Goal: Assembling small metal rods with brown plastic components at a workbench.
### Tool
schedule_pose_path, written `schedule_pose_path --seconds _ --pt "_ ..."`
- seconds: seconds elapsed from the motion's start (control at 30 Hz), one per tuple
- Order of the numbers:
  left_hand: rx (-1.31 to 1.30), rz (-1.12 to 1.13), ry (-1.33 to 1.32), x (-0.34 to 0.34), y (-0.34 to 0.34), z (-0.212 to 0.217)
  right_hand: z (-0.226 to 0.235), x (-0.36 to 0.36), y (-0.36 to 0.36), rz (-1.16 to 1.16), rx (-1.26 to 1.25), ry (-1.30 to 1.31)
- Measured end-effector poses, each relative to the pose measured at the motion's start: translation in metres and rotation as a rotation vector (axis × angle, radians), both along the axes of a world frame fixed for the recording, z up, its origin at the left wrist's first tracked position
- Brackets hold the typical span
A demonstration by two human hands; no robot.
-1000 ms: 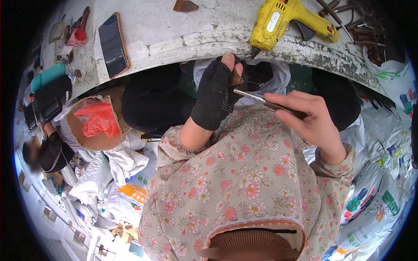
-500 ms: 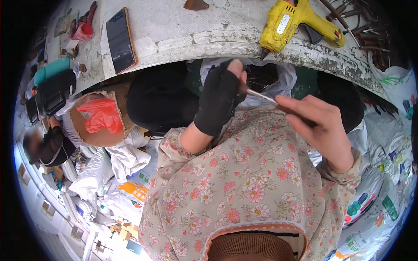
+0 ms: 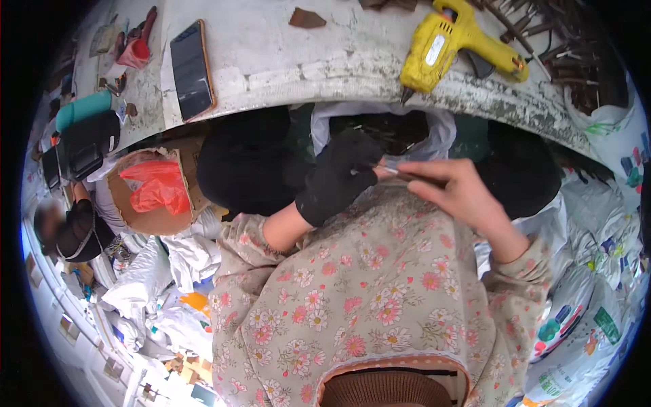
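One co-worker (image 3: 85,234) in a dark top sits at far left, below a teal case (image 3: 84,111) and a black bag (image 3: 102,139) by the left end of the surface (image 3: 264,47). A red cup (image 3: 135,53) stands toward that end. Below the surface's near edge, a carton (image 3: 157,222) holds a red bag (image 3: 159,193). A phone (image 3: 192,70) lies just inside the near edge, its long axis running away from the person; farther right, a brown scrap (image 3: 308,18) lies well back from that edge.

Out past the middle of the near edge, over the lap, is the gloved left hand (image 3: 339,173), fingers curled; I cannot tell what, if anything, they are clamped on. Just behind it, a white bag (image 3: 444,129) gapes open under the edge. The tool (image 3: 412,178) lies to the right of the left hand, its long axis nearly crosswise, metal end at those fingertips. Its dark handle is pinched in the bare right hand (image 3: 458,193), thumb and fingers together on it, so the right hand is the nearer one.

Beyond, a yellow glue gun (image 3: 468,41) rests with its nozzle at the near edge. Brown sticks (image 3: 576,71) heap at the surface's right end, above printed bags (image 3: 583,325).
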State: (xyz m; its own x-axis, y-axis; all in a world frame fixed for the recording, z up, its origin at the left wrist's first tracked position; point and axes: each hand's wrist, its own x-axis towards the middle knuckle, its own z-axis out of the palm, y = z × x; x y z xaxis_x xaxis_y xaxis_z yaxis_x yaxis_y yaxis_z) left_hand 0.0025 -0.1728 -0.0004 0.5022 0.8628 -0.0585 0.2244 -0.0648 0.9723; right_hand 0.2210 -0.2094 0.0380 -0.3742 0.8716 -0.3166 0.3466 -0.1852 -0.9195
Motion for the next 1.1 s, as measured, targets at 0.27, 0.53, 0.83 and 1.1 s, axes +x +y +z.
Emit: schedule_pose_path --seconds 0.27,0.53,0.83,1.1 --pt "0.797 0.277 0.395 -0.009 0.078 0.003 -0.202 -0.019 0.010 0.064 0.092 -0.474" --pt "0.953 0.291 0.730 -0.022 0.165 -0.008 -0.155 -0.010 0.028 0.349 -0.077 -0.195" --pt "0.142 0.594 -0.075 0.016 0.051 0.009 0.050 0.121 0.136 -0.397 0.352 -1.150" --pt "-0.208 0.404 -0.093 0.030 0.002 -0.013 0.030 0.128 0.127 -0.713 0.289 -0.149"
